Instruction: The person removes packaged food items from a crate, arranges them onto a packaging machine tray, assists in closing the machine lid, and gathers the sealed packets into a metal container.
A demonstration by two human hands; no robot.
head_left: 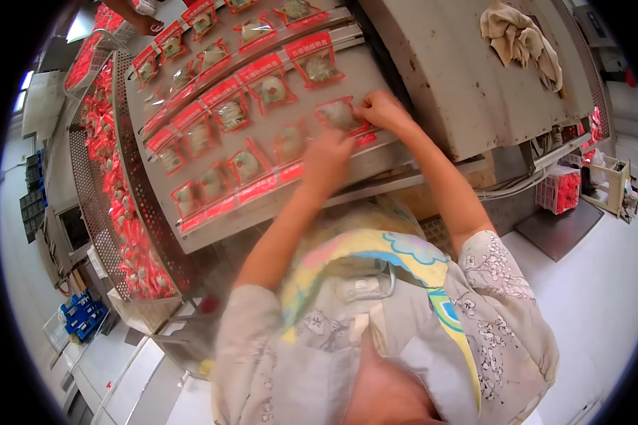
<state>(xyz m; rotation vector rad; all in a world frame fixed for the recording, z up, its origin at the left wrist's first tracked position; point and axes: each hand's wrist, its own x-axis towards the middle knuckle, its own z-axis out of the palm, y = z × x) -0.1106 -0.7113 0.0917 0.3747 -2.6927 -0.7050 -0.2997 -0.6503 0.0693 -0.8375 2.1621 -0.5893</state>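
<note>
Rows of red-and-clear plastic food packets (271,91) lie on a metal work surface (365,67), each with a pale greenish lump inside. My right hand (385,112) is closed at the right edge of one food packet (337,113) in the near row, its fingertips pinched on the plastic. Smeared by motion, my left hand (327,161) is over the near row, just below that packet and beside another packet (289,142). Its fingers cannot be made out clearly.
To the left stands a perforated metal trough (96,205) piled with red packets (124,219). A metal cover (468,85) with a crumpled cloth (521,42) on it is at right. Another person's hand (147,25) shows at the top left. A basket of red packets (560,190) sits lower right.
</note>
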